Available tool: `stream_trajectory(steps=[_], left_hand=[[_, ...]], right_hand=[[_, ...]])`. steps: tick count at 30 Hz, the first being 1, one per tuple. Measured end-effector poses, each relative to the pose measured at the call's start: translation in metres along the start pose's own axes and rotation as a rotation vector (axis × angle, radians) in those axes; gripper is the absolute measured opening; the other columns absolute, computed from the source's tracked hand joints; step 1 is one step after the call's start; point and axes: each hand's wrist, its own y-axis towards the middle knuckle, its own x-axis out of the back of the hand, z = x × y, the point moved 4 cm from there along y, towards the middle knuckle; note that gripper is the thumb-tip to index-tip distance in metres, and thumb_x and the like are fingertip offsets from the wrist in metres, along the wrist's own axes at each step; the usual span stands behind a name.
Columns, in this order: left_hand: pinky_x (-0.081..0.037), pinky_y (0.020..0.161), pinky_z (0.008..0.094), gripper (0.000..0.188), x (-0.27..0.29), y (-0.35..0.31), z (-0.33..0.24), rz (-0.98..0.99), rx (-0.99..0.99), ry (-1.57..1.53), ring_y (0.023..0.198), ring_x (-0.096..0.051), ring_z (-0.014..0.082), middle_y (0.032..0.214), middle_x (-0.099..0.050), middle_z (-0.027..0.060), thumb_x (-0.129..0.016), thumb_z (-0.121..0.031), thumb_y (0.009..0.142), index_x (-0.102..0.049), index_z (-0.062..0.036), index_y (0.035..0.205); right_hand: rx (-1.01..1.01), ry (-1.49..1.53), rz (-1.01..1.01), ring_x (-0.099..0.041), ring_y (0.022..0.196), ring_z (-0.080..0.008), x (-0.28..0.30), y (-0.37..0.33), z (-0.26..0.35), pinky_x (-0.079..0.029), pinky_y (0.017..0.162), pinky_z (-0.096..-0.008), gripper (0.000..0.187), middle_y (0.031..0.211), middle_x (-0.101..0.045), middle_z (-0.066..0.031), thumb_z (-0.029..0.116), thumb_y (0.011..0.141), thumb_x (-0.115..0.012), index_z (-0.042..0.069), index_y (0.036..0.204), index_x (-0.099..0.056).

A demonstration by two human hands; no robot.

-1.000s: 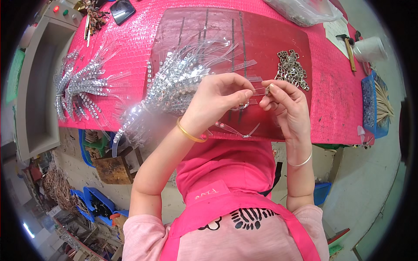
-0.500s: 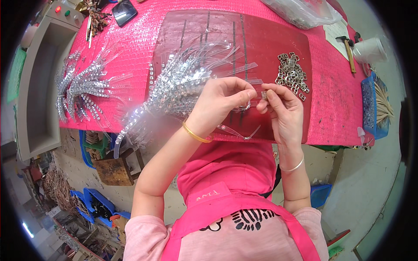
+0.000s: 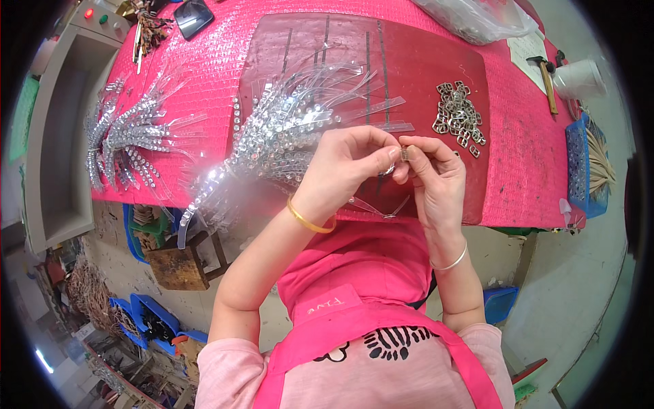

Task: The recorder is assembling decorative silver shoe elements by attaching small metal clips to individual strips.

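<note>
Left hand [image 3: 354,167] pinches a clear plastic strip [image 3: 378,204], its long axis running toward the counter's [image 3: 524,170] near edge; right hand [image 3: 436,177] grips what seems a small metal buckle [image 3: 404,154].

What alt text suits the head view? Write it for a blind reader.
Both hands meet above a pink table: the left hand and right hand pinch a small metal buckle on a clear strip. Rhinestone strips lie left; loose buckles right.

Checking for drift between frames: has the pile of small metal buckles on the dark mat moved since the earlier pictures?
No. The pile of metal buckles lies at the same spot near the right edge of the dark mat, as before; only the camera view shifted slightly.
</note>
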Motion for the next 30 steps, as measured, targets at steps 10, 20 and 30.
stream_trajectory(steps=[10,20,30], left_hand=[[-0.044,0.06,0.0248,0.011,0.019,-0.01,-0.009,-0.088,-0.326,0.759,0.061,-0.056,0.0139,0.074,-0.061,0.0078,-0.062,-0.006,0.073,-0.062,0.0029,0.08],[-0.046,0.053,0.0195,0.017,0.019,-0.044,0.002,-0.186,0.123,0.237,0.063,-0.057,0.009,0.073,-0.06,0.0065,-0.056,-0.008,0.083,-0.059,0.0055,0.092],[-0.043,0.053,0.0186,0.022,0.028,-0.05,0.001,-0.184,0.07,0.185,0.059,-0.052,0.0062,0.07,-0.059,0.0036,-0.058,-0.012,0.083,-0.059,0.0043,0.097]], right_hand=[[-0.026,-0.252,0.092,-0.057,0.061,-0.0087,-0.004,-0.002,0.002,-0.046,0.055,-0.0196,0.011,0.072,-0.059,-0.0037,0.001,0.08,-0.058,-0.002,0.09,-0.062],[0.59,-0.926,0.157,-0.058,0.064,-0.0219,-0.039,-0.011,0.012,-0.047,0.054,-0.0304,0.019,0.074,-0.056,-0.009,-0.004,0.07,-0.06,0.004,0.087,-0.061],[0.756,-1.01,0.231,-0.059,0.07,-0.022,-0.047,-0.022,0.009,-0.045,0.066,-0.0313,0.022,0.082,-0.061,-0.0068,-0.002,0.07,-0.062,0.006,0.091,-0.061]])
